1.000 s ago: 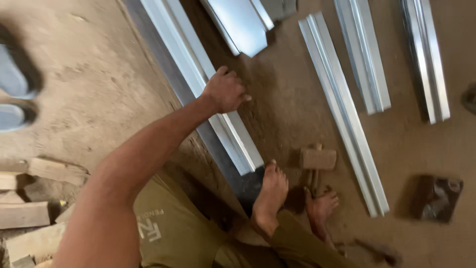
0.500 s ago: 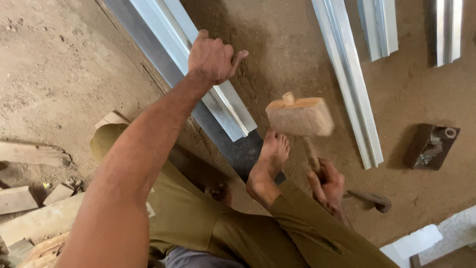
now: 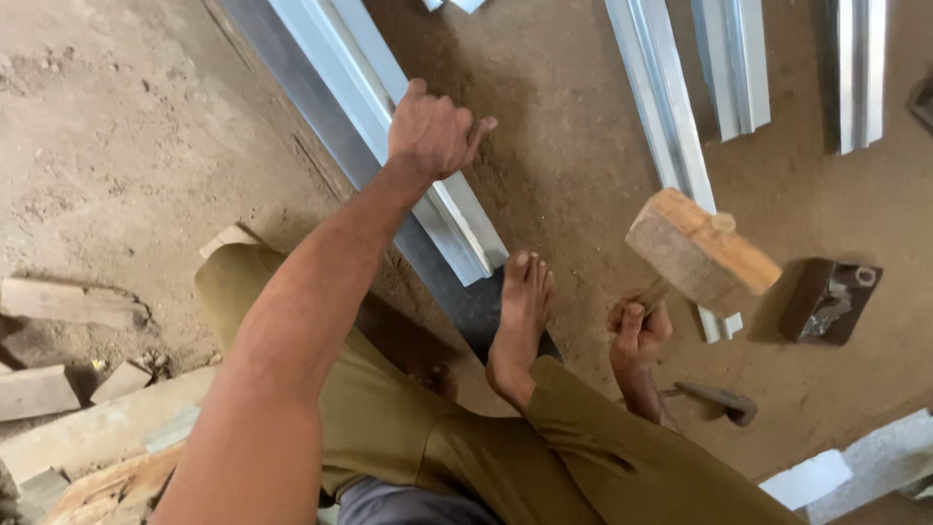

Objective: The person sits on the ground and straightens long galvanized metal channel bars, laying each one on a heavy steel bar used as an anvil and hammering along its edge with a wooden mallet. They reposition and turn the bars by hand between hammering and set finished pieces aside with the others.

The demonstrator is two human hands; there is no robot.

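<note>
A: Where are the hands?

B: The left hand [image 3: 432, 131] is stretched out ahead, resting on the long folded metal strip [image 3: 389, 126] that runs across the dirt floor [image 3: 117, 146]. Its fingers curl loosely over the strip's top edge, the thumb sticking out to the side; it is pressing down more than gripping.

A: And the other one?

B: The right hand [image 3: 639, 331] sits low, near the knee, fingers wrapped tight round the handle of a wooden mallet [image 3: 700, 253]. The mallet's blocky head is raised off the ground and tilted, well to the right of the strip.

A: What holds the strip at the near end?

B: A bare foot [image 3: 520, 326] (toes pointing away) stands on the dark sheet just where the strip ends. The person wears olive trousers [image 3: 408, 428].

A: Anything else lying about?

B: Three more metal strips [image 3: 724, 58] lie side by side toward the upper right. A dark metal block [image 3: 826, 301] sits just right of the mallet head, and a small hammer [image 3: 719, 399] lies on the ground below the right hand. Wood scraps [image 3: 58, 389] are piled at the left edge.
</note>
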